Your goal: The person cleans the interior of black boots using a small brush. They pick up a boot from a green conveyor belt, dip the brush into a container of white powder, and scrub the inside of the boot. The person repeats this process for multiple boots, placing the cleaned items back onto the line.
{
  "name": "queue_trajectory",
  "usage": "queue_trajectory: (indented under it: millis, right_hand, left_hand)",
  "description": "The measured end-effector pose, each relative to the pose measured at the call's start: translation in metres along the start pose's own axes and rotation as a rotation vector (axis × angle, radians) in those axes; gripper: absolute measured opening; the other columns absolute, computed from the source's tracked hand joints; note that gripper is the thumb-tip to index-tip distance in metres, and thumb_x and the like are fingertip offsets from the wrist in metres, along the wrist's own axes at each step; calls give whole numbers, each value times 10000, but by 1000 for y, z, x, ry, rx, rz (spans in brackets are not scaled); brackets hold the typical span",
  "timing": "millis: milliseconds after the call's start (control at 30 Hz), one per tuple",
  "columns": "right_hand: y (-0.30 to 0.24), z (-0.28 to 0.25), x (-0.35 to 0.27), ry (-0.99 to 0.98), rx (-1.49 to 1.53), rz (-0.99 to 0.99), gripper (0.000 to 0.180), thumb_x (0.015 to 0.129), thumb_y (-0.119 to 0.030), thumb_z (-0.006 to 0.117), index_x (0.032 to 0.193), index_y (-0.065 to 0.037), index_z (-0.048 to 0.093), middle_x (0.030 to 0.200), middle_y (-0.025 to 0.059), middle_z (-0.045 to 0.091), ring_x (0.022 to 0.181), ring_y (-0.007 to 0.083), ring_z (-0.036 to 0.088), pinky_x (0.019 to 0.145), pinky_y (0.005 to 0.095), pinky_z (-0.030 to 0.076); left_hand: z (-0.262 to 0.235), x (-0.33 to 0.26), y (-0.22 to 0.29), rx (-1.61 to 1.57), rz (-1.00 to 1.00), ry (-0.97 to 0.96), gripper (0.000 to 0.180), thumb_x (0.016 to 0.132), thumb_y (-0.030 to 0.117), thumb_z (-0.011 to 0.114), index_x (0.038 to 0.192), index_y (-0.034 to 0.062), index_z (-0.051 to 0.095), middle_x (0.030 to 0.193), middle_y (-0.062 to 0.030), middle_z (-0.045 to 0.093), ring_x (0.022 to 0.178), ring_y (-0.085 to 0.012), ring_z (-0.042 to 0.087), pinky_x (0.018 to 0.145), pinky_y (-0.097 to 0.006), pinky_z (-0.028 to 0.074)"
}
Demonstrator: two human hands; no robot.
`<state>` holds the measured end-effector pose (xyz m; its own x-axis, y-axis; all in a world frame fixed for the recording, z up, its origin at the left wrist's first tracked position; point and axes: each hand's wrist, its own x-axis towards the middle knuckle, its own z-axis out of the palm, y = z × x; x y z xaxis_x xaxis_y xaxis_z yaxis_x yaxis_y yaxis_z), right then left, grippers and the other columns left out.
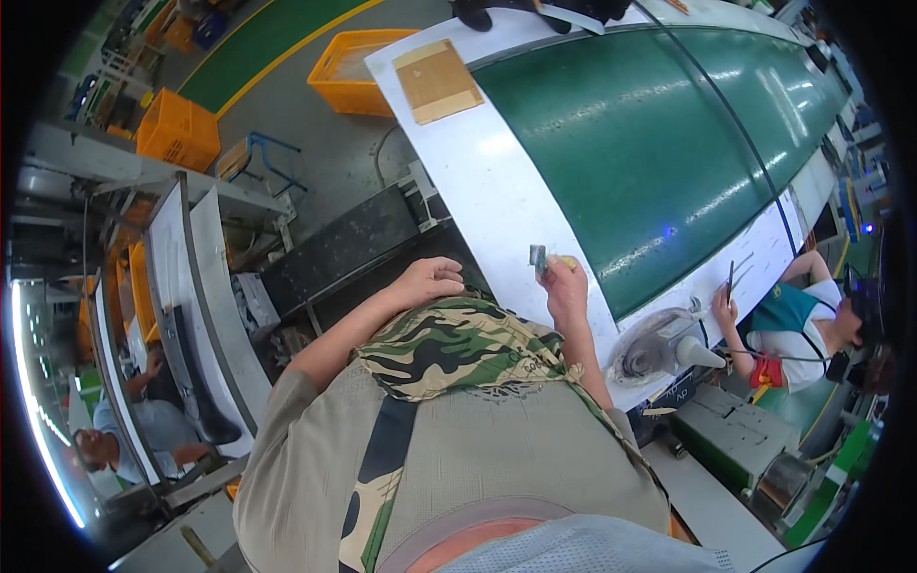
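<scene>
My right hand [565,285] is closed around a short brush [540,258] with a pale, greenish head and a yellowish handle end. It hovers near the inner edge of the white work surface [482,177], beside the green conveyor belt [659,162]. Nothing shows in my left hand [429,283]; its fingers are loosely bent and slightly apart at the top of my camouflage apron [449,349]. To the right of my right forearm sit a clear, smeared round container [642,358] and a white cone-tipped bottle [699,352].
A brown cardboard piece [437,81] lies on the table's far left corner. Orange crates [178,130] stand on the floor beyond. At right, a co-worker [798,325] holds a thin dark tool. A black cable [731,110] crosses the belt. A rack [196,315] stands at left.
</scene>
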<state>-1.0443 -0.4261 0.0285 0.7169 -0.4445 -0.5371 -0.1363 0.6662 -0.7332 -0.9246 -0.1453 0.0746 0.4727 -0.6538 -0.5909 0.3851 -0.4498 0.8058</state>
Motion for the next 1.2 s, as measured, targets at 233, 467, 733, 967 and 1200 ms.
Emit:
queue_trajectory:
  millis: [233,467,733,967,1200]
  right_hand:
    - [9,-46,-30,152,28,-7,124,915,-97,658,931,-59,541,805,34,587,696,149,578,676,338,540]
    - [23,-59,-37,261,93,-63,135,909,-90,667,927,-54,538,781,51,602,654,157,576,641,335,537]
    - [34,-28,-27,386,205,-178,121,915,-103,657,914,-29,562,796,85,650,653,201,617,606,332,519]
    - [34,0,-20,469,204,-259,133,936,-131,637,897,-26,565,795,94,656,642,201,610,604,331,521]
    - [38,6,-17,537,261,-317,111,905,-92,670,931,-36,579,825,77,649,683,179,617,628,343,548]
  left_hand:
    - [32,48,-14,174,98,-194,547,839,248,764,1255,-63,590,1120,-201,693,1029,-248,675,898,-335,533]
    - [24,96,-16,266,100,-298,578,821,298,762,1231,-79,604,1093,-194,705,999,-242,682,892,-322,528]
    - [-2,150,19,459,165,-471,623,805,328,743,1256,-74,592,1132,-207,693,1036,-267,673,916,-333,515]
    - [-25,198,20,500,157,-620,623,796,308,748,1262,-74,588,1116,-190,701,1008,-254,674,880,-329,522]
    - [-29,234,18,546,242,-663,613,758,406,762,1164,-42,662,1044,-199,721,959,-297,694,869,-346,528]
